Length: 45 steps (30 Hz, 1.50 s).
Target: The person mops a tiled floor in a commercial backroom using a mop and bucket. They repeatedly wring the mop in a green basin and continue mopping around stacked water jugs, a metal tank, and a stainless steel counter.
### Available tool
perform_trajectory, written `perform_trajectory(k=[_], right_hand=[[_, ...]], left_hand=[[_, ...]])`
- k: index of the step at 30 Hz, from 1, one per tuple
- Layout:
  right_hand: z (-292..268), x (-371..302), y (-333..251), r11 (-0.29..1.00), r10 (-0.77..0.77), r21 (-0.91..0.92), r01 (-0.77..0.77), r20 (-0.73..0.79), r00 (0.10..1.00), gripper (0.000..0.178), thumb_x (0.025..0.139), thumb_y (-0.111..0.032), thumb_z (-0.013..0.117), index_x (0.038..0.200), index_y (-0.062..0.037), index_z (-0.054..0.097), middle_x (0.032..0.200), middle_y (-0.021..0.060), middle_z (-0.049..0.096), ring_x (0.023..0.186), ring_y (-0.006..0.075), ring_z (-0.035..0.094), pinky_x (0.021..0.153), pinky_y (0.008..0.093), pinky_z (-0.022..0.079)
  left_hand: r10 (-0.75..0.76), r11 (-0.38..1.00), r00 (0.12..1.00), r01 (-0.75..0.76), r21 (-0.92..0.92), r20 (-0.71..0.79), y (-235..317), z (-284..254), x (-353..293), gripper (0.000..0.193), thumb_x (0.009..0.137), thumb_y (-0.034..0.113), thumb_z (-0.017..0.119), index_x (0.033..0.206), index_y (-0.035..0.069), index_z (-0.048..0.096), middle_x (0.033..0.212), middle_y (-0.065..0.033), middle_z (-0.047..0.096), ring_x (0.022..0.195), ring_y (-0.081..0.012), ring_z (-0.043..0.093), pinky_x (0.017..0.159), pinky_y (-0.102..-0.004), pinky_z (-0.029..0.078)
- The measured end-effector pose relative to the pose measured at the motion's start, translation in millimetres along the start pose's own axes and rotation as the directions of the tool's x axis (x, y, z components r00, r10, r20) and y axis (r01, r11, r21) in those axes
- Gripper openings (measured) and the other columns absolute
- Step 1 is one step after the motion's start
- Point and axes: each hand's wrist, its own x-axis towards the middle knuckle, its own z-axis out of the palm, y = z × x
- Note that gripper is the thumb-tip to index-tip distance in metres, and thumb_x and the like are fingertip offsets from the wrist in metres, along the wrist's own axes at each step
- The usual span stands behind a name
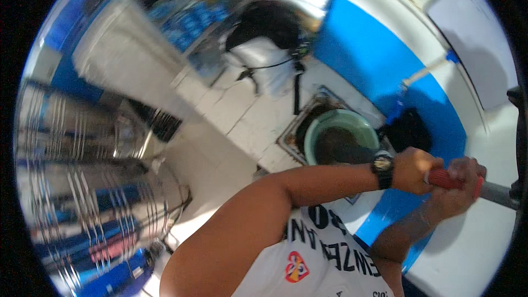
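Note:
At the right side of the head view, both hands are closed around a red ribbed grip (444, 178) on a grey pole (498, 193). My left hand (411, 170), with a black watch on its wrist, holds the inner end of the grip. Just beyond it, my right hand (457, 190) wraps the grip close to where the grey pole begins. The pole runs off toward the right rim, so its far end and the kind of tool cannot be made out. Below my left forearm's far side stands a pale green tub (311, 132) with dark contents.
The tub stands over a square drain frame (289, 142) in the white tiled floor (242, 115). A dark bundle (411, 131) lies by the blue and white wall (363, 38), below a pipe (429, 71). Wire racks (77, 187) stand left; a black-and-white bag (267, 27) is at the far side.

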Motion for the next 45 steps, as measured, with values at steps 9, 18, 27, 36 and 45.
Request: perform_trajectory(k=[9,18,27,36,45], right_hand=[[40.7,28.9,-44.9,0.928,-0.039,0.304,-0.217,0.657,0.753,0.038,0.084,-0.017,0.081,0.097,-0.0120,0.046,0.084,0.0015,0.045,0.073,0.0139,0.047,0.069,0.0303,0.041],[35.4,83.4,-47.6,0.606,-0.460,0.304,-0.735,0.888,-0.012,0.028,0.073,-0.016,0.093,0.076,-0.0074,0.066,0.062,0.0068,0.068,0.054,0.0156,0.070,0.053,0.0276,0.062],[31.6,27.9,-59.5,0.904,-0.030,0.350,-0.244,0.623,0.782,0.030,0.090,-0.014,0.063,0.067,-0.0158,0.043,0.051,-0.0007,0.051,0.043,0.0128,0.052,0.043,0.0269,0.046],[32.5,-5.4,-19.0,0.987,-0.080,0.140,0.085,-0.041,0.996,0.028,0.088,-0.015,0.058,0.067,-0.0134,0.039,0.055,0.0035,0.039,0.046,0.0129,0.039,0.042,0.0268,0.037],[35.3,-17.3,-30.9,0.988,-0.128,0.099,0.121,0.064,0.990,0.025,0.092,-0.022,0.064,0.078,-0.0117,0.046,0.065,0.0034,0.045,0.057,0.0143,0.046,0.048,0.0282,0.039]], left_hand=[[0.149,0.886,0.863,0.100,-0.452,0.483,-3.0,-26.3,41.3,0.032,0.079,0.025,0.078,0.097,0.000,0.068,0.070,-0.0101,0.068,0.061,-0.0200,0.066,0.060,-0.0379,0.054],[0.273,0.778,0.624,0.304,-0.549,0.732,27.4,-18.9,48.4,0.033,0.086,0.029,0.075,0.099,-0.001,0.068,0.072,-0.0040,0.067,0.062,-0.0118,0.062,0.056,-0.0312,0.051],[0.060,0.858,0.775,0.282,-0.429,0.629,15.5,-20.8,34.4,0.032,0.077,0.023,0.078,0.097,-0.001,0.070,0.072,-0.0107,0.070,0.061,-0.0208,0.067,0.062,-0.0402,0.055],[-0.115,0.993,0.990,0.111,0.048,0.080,-3.6,-0.2,-3.6,0.025,0.073,0.030,0.076,0.082,0.010,0.064,0.071,-0.0152,0.067,0.070,-0.0407,0.067,0.061,-0.0489,0.054],[0.065,0.993,0.962,-0.038,-0.109,0.266,-5.3,-14.6,2.8,0.022,0.075,0.027,0.073,0.082,0.008,0.065,0.072,-0.0166,0.067,0.068,-0.0400,0.067,0.060,-0.0474,0.053]])
